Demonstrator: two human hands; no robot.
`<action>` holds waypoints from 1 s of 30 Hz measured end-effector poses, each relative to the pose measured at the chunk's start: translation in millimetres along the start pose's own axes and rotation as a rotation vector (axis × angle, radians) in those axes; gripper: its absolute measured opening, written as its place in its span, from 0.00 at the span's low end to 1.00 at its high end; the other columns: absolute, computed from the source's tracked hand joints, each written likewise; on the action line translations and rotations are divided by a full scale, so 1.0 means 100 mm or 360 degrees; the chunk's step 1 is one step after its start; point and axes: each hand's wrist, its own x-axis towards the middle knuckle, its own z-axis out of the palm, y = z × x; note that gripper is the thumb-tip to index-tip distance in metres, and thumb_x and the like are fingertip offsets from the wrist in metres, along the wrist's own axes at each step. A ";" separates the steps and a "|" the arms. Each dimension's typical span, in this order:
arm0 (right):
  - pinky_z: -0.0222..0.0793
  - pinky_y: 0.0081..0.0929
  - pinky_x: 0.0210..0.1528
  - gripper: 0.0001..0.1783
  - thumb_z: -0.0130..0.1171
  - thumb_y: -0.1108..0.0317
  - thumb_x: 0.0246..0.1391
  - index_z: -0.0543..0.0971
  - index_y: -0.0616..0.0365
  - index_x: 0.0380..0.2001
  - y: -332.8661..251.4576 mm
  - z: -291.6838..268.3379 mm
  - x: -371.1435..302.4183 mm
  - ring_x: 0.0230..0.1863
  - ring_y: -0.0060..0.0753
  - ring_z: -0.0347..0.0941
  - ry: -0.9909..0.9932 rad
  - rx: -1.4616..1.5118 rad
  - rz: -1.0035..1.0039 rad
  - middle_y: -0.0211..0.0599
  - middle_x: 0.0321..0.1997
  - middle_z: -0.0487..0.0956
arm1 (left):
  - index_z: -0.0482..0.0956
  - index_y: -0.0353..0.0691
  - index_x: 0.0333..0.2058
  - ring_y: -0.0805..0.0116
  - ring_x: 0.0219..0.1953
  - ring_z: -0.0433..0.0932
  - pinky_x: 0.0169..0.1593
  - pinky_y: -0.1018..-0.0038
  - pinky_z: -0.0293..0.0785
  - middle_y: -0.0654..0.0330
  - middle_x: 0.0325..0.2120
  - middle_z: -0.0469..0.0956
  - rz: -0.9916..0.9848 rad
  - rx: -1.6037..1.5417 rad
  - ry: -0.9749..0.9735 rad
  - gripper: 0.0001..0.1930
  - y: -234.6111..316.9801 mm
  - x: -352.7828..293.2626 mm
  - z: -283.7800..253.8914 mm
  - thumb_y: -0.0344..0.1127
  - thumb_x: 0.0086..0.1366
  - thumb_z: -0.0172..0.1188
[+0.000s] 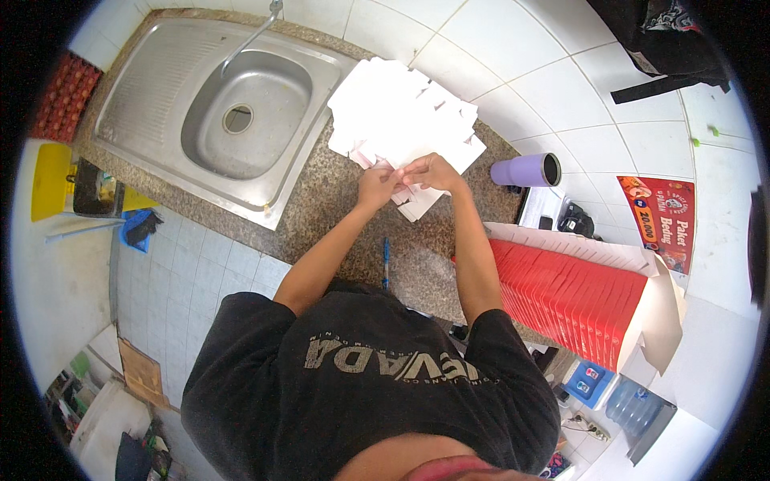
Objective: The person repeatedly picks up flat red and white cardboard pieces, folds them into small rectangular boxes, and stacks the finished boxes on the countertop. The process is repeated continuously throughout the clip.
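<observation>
A pile of flat white cardboard box blanks [401,104] with notched edges lies on the speckled stone counter, right of the sink. At the pile's near edge my left hand [377,188] has its fingers closed on a flap of the top blank. Close beside it, my right hand [433,172] pinches the same piece, with fingertips almost meeting the left ones. Glare washes out much of the white surface, so folds under the fingers are hard to make out. A blue pen [386,263] lies on the counter between my forearms.
A long row of nested red boxes [561,297] stands right of my right arm. A purple tumbler [525,171] is by the tiled wall. The steel sink [289,152] with its tap [253,38] is at the left. Above right hangs a black bag [650,48].
</observation>
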 end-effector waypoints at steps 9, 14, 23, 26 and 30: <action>0.79 0.31 0.35 0.13 0.64 0.61 0.61 0.86 0.60 0.42 0.02 0.05 -0.02 0.34 0.28 0.81 0.0121 -0.0139 -0.0205 0.38 0.32 0.86 | 0.83 0.21 0.32 0.64 0.31 0.88 0.34 0.74 0.86 0.49 0.26 0.85 -0.0007 -0.0076 -0.0088 0.13 -0.76 0.31 0.03 0.30 0.69 0.61; 0.74 0.50 0.46 0.14 0.53 0.63 0.59 0.80 0.64 0.35 -0.14 0.02 -0.26 0.39 0.61 0.80 0.0856 -0.0574 -0.0388 0.58 0.34 0.81 | 0.85 0.29 0.27 0.68 0.22 0.85 0.33 0.68 0.84 0.52 0.22 0.85 -0.0087 -0.0019 -0.0029 0.15 0.03 -0.06 -0.07 0.36 0.68 0.61; 0.76 0.45 0.38 0.12 0.58 0.73 0.54 0.83 0.56 0.42 -1.59 0.27 -2.01 0.36 0.53 0.82 0.1287 -0.1148 -0.0691 0.49 0.34 0.84 | 0.83 0.39 0.25 0.66 0.18 0.75 0.27 0.67 0.72 0.63 0.15 0.75 0.1122 0.0769 -0.0505 0.14 1.39 -1.52 -0.52 0.43 0.58 0.75; 0.78 0.42 0.39 0.14 0.57 0.69 0.53 0.81 0.54 0.43 -1.61 1.04 -2.49 0.40 0.46 0.83 0.0802 -0.1054 -0.0956 0.42 0.38 0.84 | 0.78 0.37 0.45 0.57 0.35 0.77 0.42 0.62 0.76 0.56 0.32 0.76 0.1986 0.0897 -0.0337 0.25 1.97 -2.43 -0.82 0.37 0.50 0.80; 0.78 0.52 0.40 0.15 0.52 0.65 0.61 0.76 0.59 0.49 -1.30 1.91 -2.67 0.36 0.55 0.83 0.0046 -0.0976 -0.1024 0.51 0.34 0.83 | 0.73 0.39 0.55 0.47 0.43 0.80 0.46 0.55 0.76 0.48 0.38 0.80 0.1213 0.1692 -0.0334 0.30 1.70 -3.03 -0.96 0.34 0.54 0.73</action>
